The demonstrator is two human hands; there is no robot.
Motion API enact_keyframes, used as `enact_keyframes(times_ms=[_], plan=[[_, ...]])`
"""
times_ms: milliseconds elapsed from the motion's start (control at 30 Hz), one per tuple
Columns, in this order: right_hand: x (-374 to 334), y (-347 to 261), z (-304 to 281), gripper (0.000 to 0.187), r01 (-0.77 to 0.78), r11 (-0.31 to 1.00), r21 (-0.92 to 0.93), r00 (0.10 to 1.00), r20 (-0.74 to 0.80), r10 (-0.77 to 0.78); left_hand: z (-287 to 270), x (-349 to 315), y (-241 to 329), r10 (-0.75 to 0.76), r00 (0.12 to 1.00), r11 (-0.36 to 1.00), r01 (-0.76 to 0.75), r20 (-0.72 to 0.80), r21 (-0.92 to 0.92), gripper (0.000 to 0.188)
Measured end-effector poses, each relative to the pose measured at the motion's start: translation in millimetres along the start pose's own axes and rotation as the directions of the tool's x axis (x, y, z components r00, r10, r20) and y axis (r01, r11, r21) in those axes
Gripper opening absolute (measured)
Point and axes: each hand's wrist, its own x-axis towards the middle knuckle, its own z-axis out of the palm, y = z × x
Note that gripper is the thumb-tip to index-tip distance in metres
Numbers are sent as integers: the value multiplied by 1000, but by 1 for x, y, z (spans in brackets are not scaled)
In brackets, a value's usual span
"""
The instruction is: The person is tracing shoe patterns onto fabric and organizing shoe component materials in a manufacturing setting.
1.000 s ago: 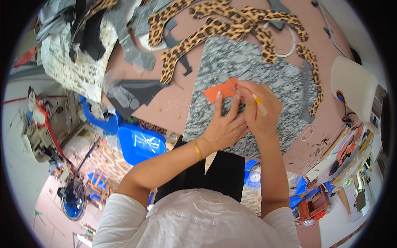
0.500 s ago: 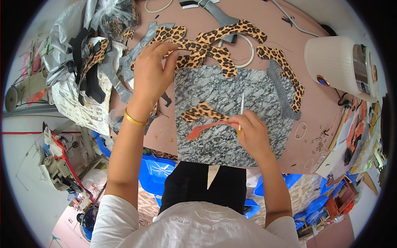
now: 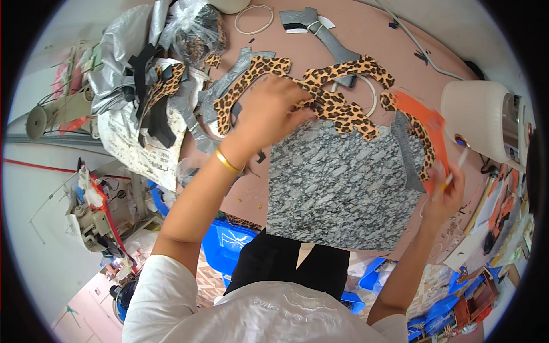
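My left hand [image 3: 271, 111] is over a cluster of leopard-print pieces [image 3: 343, 114] beyond the slab, thumb and fingers closed on the edge of one. A gold bangle [image 3: 229, 160] circles that wrist. My right hand [image 3: 447, 191] is closed, past the slab's right edge. In it are a thin white pen-like stick [image 3: 462, 159] with a yellow part and a long curved orange strip [image 3: 430, 123], blurred by motion. The strip partly covers a curved leopard-print piece [image 3: 423, 146] beside a grey strip [image 3: 405, 148]. The grey speckled stone slab [image 3: 343, 188] lies between my hands.
A curved leopard-print piece [image 3: 243, 86] lies left of my left hand. A cream appliance [image 3: 477, 123] stands at the right. Plastic bags [image 3: 194, 28], dark scraps and a printed sheet [image 3: 137, 146] crowd the left. A blue bin [image 3: 229, 246] is below the table edge.
My right hand has swung right and away from the slab, carrying the orange strip and stick. The leopard-print piece beside it has left the slab. My left hand's fingers have closed.
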Motion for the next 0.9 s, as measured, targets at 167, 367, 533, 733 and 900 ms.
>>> enact_keyframes(times_ms=[167, 367, 533, 733, 900], plan=[[-15, 60, -98, 23, -1, 887, -462, 999, -36, -17, 26, 9, 11, -11, 979, 991, -15, 202, 130, 35], [9, 65, -123, 29, 89, 630, -772, 965, -89, -246, 14, 23, 19, 2, 972, 1000, -9, 233, 28, 40], [-1, 48, -87, 29, 265, 520, -812, 945, 111, -309, 28, 29, 4, 136, 944, 990, -138, 301, -15, 32], [-2, 29, -21, 22, 306, 732, -609, 950, 151, -272, -12, 51, 2, -81, 955, 986, 35, 285, 161, 33], [39, 38, -7, 21, 386, 729, -566, 921, 198, -334, -1, 53, -41, -74, 919, 990, 21, 387, 139, 43]])
